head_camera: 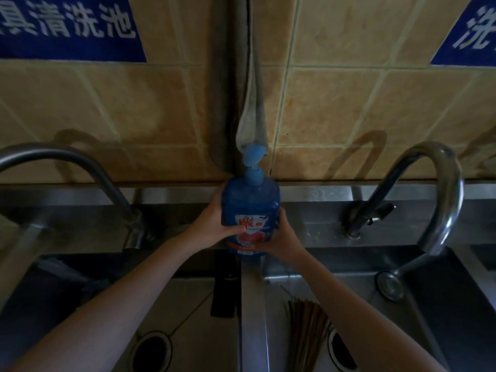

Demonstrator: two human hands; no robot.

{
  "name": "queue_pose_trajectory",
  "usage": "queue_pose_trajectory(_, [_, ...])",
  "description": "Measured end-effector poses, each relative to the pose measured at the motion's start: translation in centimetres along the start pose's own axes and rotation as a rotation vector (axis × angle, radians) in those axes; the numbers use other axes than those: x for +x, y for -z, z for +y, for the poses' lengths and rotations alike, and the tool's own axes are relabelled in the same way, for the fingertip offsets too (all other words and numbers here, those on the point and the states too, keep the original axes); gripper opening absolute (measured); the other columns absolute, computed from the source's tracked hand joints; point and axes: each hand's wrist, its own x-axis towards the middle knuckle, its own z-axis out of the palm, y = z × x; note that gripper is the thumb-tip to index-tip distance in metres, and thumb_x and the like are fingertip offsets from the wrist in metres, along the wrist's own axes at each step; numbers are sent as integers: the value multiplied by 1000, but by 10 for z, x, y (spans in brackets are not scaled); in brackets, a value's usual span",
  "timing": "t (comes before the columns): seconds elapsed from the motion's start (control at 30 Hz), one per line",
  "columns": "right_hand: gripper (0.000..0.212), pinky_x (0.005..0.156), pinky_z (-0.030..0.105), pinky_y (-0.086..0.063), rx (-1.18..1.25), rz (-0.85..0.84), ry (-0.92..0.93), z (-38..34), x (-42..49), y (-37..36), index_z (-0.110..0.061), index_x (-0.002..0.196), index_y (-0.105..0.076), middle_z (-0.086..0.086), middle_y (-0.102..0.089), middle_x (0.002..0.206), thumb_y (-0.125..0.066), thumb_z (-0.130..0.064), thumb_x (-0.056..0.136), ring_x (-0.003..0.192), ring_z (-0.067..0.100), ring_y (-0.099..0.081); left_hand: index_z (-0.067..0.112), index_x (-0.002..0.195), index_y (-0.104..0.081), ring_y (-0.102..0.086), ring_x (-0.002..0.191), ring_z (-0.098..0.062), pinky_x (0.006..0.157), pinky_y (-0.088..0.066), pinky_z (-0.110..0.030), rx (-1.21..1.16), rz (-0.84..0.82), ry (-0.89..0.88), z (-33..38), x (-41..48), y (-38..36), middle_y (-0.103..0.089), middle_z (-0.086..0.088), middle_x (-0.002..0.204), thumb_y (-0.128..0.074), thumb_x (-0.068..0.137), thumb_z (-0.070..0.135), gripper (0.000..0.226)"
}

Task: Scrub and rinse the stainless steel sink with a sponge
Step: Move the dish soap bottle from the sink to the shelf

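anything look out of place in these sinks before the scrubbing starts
Yes. A bundle of brown sticks, likely chopsticks, lies in the right basin beside its drain, where scrubbing would hit it. A dark flat strip sits in the left basin by the divider. No sponge is visible.

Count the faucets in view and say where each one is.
2. The left faucet arcs over the left basin, left of the blue bottle; the right faucet arcs over the right basin. Others may sit outside the frame.
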Motion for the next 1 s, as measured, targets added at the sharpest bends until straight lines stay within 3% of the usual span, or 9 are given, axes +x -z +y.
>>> queue_pose_trajectory(0.1, [107,87,22,-54,54,17,1,1,2,0,-23,137,-30,-4,-56,127,-93,-19,50,113,3,-57,27,147,-7,-29,134,-4,106,-30,-21,-16,-21,-9,0,0,0,-28,6,150,-77,74,24,101])
queue_pose_trajectory(0.27, [96,86,23,-54,105,44,28,-1,-1,-1,-22,133,-35,-7,-57,127,-91,-20,56,112,0,-56,31,146,-7,-32,132,-4,106,-35,-30,-37,-23,-9,2,-2,2,-31,12,144,-76,76,19,99])
queue_pose_trajectory(0.37, [92,85,17,-52,108,50,53,-4,-6,-4,-20,133,-36,-6,-56,128,-89,-17,59,113,-2,-55,36,143,-8,-36,126,6,103,-39,-25,-59,-43,-19,2,-5,8,-34,19,139,-76,74,24,97])
queue_pose_trajectory(0.47, [86,81,11,-50,117,63,91,-11,-12,-5,-19,131,-39,-9,-57,126,-88,-13,61,112,-4,-56,51,136,-11,-37,120,18,93,-41,-9,-66,-20,-47,7,-16,13,-33,37,131,-74,70,37,93])
queue_pose_trajectory(0.53, [85,81,11,-50,132,57,121,-21,-16,-4,-19,130,-41,-5,-57,126,-88,-10,60,111,-4,-56,59,132,-10,-37,120,19,92,-42,-9,-75,1,-52,16,-24,20,-32,44,127,-74,68,40,92])
queue_pose_trajectory(0.67, [83,88,22,-54,136,34,189,-53,-28,-1,-32,125,-41,-5,-55,128,-89,-15,59,114,1,-55,57,132,-13,-38,127,9,98,-41,-16,-98,42,-85,38,-43,37,-35,37,132,-74,69,39,90])
queue_pose_trajectory(0.87, [83,83,18,-53,76,10,290,-98,-56,-13,-34,127,-41,-7,-57,125,-89,-23,60,113,1,-56,61,134,-9,-34,132,2,107,-37,-34,-86,93,-109,66,-87,67,-34,31,137,-74,67,47,95])
queue_pose_trajectory(0.93, [82,83,17,-52,48,-14,314,-114,-67,-21,-38,127,-41,-12,-57,124,-88,-27,60,113,0,-56,53,139,-10,-34,133,0,108,-36,-41,-90,121,-108,71,-107,79,-35,24,140,-75,66,48,98])
queue_pose_trajectory(1.0, [81,88,24,-54,24,-35,330,-130,-81,-32,-41,126,-41,-17,-57,123,-87,-33,60,113,0,-56,44,143,-12,-37,131,0,108,-37,-43,-117,146,-108,75,-129,91,-38,19,142,-76,67,44,99])
